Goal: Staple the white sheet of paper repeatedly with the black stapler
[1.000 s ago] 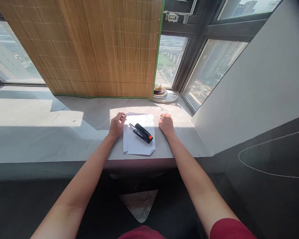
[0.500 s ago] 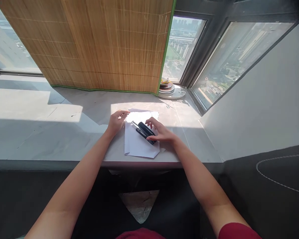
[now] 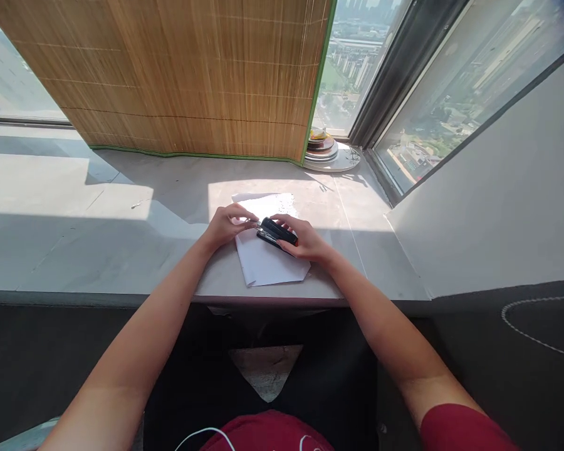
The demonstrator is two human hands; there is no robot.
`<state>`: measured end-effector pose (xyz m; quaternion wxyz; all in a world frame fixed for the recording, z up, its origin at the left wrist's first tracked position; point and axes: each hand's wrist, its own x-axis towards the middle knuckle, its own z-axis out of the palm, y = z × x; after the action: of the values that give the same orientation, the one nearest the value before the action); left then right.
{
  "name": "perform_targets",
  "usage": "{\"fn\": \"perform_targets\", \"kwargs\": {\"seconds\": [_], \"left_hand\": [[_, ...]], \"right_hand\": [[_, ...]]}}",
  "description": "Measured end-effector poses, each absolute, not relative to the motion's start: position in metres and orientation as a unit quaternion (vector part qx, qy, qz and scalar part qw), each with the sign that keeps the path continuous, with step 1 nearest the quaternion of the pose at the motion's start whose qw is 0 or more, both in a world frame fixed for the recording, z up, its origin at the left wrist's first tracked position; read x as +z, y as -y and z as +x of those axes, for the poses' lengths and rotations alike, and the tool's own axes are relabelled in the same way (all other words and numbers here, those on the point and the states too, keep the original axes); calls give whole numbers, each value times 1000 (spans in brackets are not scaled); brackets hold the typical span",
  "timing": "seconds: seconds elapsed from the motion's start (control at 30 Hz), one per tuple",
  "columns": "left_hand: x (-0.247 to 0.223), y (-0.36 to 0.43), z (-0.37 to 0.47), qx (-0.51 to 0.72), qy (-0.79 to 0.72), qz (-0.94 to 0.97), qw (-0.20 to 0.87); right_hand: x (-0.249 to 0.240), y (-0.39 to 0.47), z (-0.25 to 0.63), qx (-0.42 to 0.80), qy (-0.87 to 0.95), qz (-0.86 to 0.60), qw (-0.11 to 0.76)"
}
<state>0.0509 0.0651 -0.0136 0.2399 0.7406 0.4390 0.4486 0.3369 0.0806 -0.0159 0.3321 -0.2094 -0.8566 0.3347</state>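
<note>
A black stapler [image 3: 277, 232] lies slanted over white paper sheets [image 3: 273, 266] on the ledge, its top arm apart from its base. Thumb and fingers of my right hand [image 3: 304, 238] are wrapped around its rear end. At the far left end, my left hand [image 3: 230, 225] pinches the stapler's thin metal part between thumb and fingertips. Exactly which piece those fingertips hold is too small to tell. The sheets' upper part lies in bright sun, and both hands cover some of their edges.
A bamboo blind [image 3: 192, 75] with green edging hangs behind the ledge [image 3: 98, 250]. Stacked plates [image 3: 323, 153] stand at the window corner. A white wall [image 3: 489, 188] closes off the right side. A white cable [image 3: 205, 430] hangs over the red shirt.
My left hand has moved right from the paper's edge to the stapler's metal end. My right hand has closed around the stapler. The paper has turned slightly, and the view has shifted.
</note>
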Motion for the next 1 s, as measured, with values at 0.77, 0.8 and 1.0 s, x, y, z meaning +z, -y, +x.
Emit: {"fn": "perform_targets", "kwargs": {"seconds": [0.77, 0.8, 1.0], "left_hand": [[-16, -66, 48, 429, -390, 760, 294], [-16, -66, 48, 428, -388, 762, 293], [-15, -65, 49, 417, -381, 761, 318]], "right_hand": [[-20, -89, 341, 379, 832, -214, 343], [-20, -89, 341, 380, 832, -212, 344], [-24, -95, 342, 415, 800, -230, 368]]}}
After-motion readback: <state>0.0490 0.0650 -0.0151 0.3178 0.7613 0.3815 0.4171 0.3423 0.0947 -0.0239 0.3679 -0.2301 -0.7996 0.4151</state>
